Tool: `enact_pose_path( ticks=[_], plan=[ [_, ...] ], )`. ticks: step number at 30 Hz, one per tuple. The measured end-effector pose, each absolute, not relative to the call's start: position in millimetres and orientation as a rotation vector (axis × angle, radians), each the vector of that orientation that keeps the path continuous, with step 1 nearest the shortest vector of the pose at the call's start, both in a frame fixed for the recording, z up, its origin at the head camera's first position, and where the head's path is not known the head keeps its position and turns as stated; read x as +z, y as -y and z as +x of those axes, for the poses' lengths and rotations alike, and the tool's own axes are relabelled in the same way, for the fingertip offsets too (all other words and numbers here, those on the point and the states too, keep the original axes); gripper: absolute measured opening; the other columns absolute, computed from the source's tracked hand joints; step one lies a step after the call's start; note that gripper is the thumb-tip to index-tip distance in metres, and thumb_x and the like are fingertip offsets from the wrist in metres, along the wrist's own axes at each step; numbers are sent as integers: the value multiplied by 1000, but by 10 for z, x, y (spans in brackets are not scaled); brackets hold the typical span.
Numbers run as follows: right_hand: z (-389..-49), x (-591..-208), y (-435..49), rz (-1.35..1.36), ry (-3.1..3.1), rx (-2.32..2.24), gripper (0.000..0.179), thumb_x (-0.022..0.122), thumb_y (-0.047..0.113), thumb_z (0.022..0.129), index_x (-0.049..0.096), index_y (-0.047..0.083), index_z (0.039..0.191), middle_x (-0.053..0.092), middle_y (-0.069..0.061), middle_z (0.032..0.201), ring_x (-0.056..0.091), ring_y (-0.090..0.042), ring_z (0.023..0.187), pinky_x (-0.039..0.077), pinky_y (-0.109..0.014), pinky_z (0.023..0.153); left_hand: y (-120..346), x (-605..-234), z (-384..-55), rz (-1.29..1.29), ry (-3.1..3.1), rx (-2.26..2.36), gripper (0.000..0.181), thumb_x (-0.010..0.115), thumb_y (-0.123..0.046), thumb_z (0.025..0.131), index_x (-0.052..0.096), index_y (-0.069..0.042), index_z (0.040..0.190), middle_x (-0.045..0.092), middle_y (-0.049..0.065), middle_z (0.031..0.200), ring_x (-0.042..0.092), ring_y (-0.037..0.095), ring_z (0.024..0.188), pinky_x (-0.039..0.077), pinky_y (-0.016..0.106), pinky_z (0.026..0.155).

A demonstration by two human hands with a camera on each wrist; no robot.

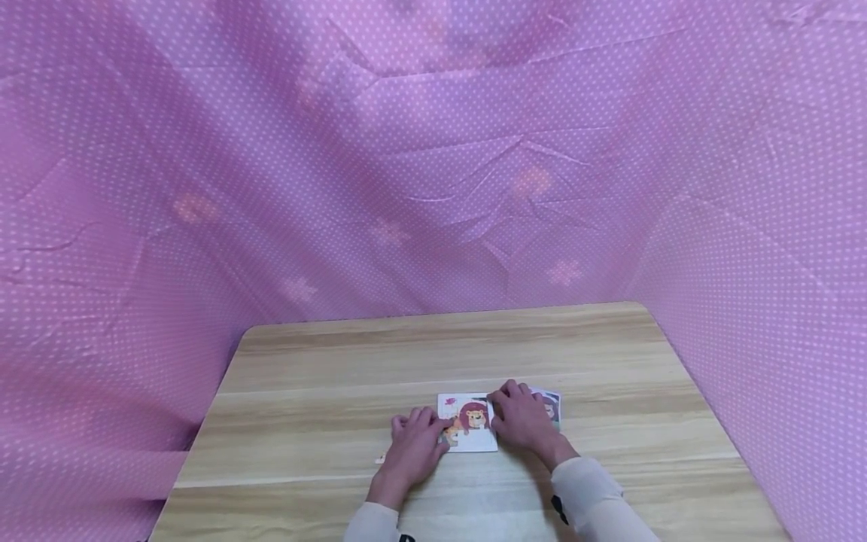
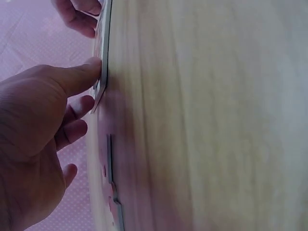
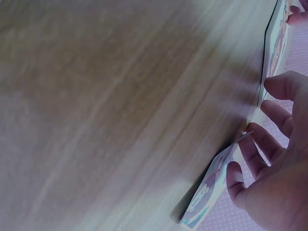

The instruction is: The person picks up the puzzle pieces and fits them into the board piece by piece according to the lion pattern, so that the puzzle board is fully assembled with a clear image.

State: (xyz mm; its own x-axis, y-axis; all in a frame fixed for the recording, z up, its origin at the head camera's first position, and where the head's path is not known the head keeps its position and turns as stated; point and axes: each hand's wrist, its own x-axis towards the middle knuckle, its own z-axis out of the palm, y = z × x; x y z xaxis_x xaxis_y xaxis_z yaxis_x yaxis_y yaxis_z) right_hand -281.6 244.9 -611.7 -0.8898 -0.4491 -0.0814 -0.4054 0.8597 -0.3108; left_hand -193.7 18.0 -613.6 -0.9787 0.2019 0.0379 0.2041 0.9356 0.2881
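A small jigsaw puzzle board (image 1: pixel 477 441) with a lion picture lies flat on the table between both hands. White areas show around the lion's figure. My left hand (image 1: pixel 415 446) rests at the board's left side, its index finger and thumb (image 2: pixel 82 77) touching the board there. At the right edge is my right hand (image 1: pixel 524 418), thumb (image 3: pixel 279 85) against the border and the other fingers loosely bent. Partly under that hand lies a picture card (image 1: pixel 552 405) with a similar lion; in the right wrist view, the card (image 3: pixel 204 195) is tilted up beside the fingers.
Loose jigsaw pieces (image 2: pixel 109 159) lie on the table beside the left hand; one piece (image 1: pixel 380 459) shows at its wrist in the head view. The wood-grain table (image 1: pixel 433 346) has rounded far corners. Pink dotted cloth (image 1: pixel 433 188) hangs around its back and sides.
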Motion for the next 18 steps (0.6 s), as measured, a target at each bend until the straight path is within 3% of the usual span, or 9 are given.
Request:
enact_pose_path(
  ticks=[18],
  plan=[
    [-2850, -6139, -2452, -655, -2882, -436, 43, 63, 36, 85, 61, 24, 127, 52, 0, 120, 47, -22, 108, 41, -46, 90, -197, -6192, -1951, -278, 3046, -480, 37, 60, -38, 91, 63, -27, 126, 54, -4, 116, 46, 16, 110, 29, 51, 94]
  ],
)
